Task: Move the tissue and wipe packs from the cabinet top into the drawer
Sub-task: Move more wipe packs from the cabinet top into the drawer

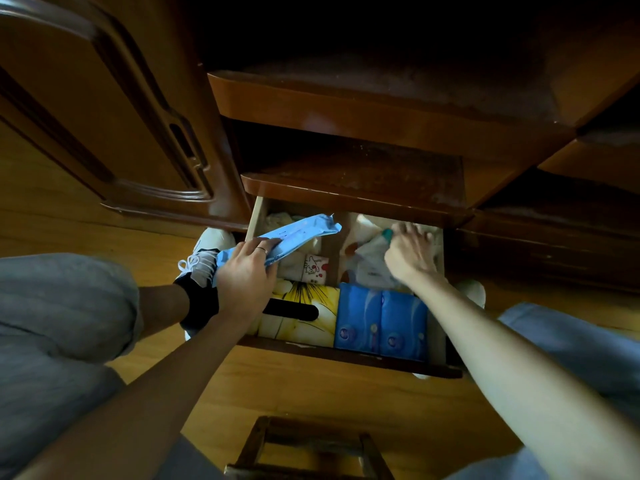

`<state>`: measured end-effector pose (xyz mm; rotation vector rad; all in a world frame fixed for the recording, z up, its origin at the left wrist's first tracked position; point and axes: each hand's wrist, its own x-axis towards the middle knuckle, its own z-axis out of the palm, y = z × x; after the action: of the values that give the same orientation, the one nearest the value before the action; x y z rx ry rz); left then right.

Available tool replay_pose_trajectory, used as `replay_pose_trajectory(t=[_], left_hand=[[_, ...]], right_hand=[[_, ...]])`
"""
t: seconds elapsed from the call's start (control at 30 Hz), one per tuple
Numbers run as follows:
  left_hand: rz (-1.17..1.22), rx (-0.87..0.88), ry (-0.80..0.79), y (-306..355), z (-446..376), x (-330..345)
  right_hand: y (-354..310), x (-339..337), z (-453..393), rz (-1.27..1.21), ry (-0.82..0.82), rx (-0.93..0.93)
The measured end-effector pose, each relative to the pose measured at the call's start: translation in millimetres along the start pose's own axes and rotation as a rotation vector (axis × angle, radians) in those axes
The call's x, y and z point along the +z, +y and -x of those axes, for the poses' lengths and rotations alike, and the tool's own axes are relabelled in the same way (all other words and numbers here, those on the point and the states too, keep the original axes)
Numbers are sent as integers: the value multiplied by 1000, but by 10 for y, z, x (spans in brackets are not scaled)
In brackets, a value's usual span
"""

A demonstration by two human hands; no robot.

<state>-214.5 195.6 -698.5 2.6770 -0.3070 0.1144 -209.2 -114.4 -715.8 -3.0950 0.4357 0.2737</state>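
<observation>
The drawer is pulled open below the dark wooden cabinet top. My left hand grips a long light-blue wipe pack, held tilted over the drawer's left side. My right hand reaches into the back right of the drawer, its fingers closed on a white pack with a teal cap. At the drawer's front lie a yellow tissue box and two blue tissue packs. A small white pack with red print sits behind the yellow box.
A wooden cabinet door stands to the left. My knees in grey trousers flank the drawer, with a white shoe at its left. A small wooden stool stands on the wood floor right in front of me.
</observation>
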Motion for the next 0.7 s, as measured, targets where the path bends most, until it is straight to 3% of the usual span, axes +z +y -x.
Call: replay_pose_trajectory(t=[0.07, 0.2, 0.33, 0.6, 0.7], left_hand=[[-9, 28, 9, 28, 29, -9], [-67, 108, 18, 54, 113, -27], [-84, 115, 31, 32, 126, -29], [-54, 93, -29, 24, 59, 25], [-33, 69, -37, 48, 46, 23]], right_hand=[[102, 20, 51, 69, -37, -7], [76, 244, 178, 271, -195, -216], [35, 354, 143, 0, -248, -177], [154, 251, 21, -223, -653, -234], [216, 235, 32, -233, -563, -258]])
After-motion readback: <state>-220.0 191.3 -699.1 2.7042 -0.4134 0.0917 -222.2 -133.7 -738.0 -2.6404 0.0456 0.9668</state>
